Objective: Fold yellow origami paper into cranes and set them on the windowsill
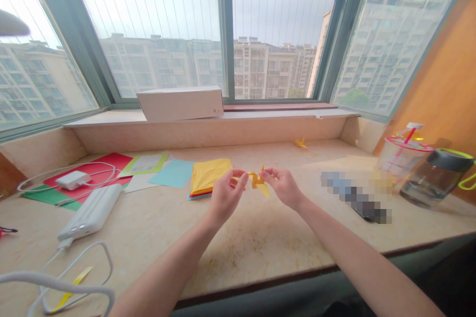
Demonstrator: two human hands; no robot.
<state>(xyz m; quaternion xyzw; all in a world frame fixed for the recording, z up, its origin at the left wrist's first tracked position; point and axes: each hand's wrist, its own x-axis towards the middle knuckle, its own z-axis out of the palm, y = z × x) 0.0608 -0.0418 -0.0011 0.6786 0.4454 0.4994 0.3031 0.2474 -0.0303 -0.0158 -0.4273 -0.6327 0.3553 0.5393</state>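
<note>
Two bare forearms come in from the near edge, no sleeves, watch or rings showing (wrists plain too); the left hand (225,194) and right hand (284,185) are ungloved.

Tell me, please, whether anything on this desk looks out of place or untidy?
Little stands out. A yellow paper strip lies loose among the white cables at the front left, and the coloured sheets are fanned unevenly. Both hands, the left hand and right hand, pinch a yellow folded paper.
</note>
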